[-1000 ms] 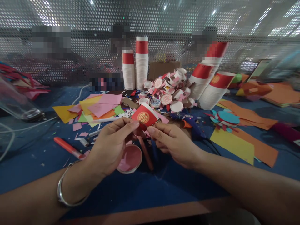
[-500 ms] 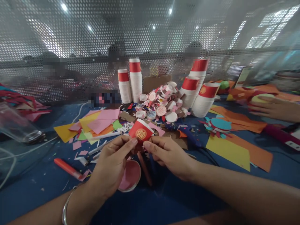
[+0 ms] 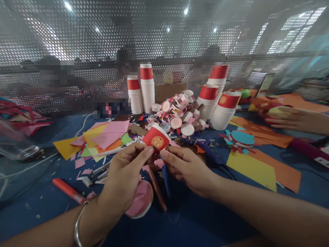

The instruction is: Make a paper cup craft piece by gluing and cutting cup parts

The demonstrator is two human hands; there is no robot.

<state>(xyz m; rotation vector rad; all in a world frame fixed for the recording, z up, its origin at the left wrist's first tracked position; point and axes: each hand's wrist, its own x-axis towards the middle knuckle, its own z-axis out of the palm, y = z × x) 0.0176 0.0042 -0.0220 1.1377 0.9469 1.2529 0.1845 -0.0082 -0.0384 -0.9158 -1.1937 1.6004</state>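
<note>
Red paper cup tilted above the blue table, left hand and right hand pinching its lower edge! Beyond, beside heaped cut cup bases, more cups sit nested in tall stacks.

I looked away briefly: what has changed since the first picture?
Another person's hand has come into view at the right edge. The camera view shifted too. The left hand and right hand still pinch the red cup piece; the cup stacks and heap of white discs stay as they were.
</note>
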